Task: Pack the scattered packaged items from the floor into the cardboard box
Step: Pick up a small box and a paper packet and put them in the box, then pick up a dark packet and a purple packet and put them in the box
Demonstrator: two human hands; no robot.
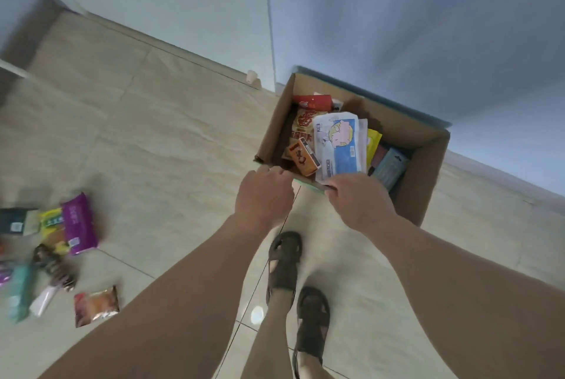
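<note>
We stand over the brown cardboard box (426, 164) on pale glossy tiles (153, 134), by the wall. Our left hand (264, 195) curls over its near rim; our right hand (359, 198) pinches a flat, crinkly blue-and-white packet (339, 140) lying inside. A purple pouch (79, 223) and foil snack packet (96, 305) lie well apart on the floor.

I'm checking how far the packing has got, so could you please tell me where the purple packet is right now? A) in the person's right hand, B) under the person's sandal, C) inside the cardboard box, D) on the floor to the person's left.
D: the purple packet lies on the floor among other loose packets, well to the left of the cardboard box, and neither hand touches it.
</note>
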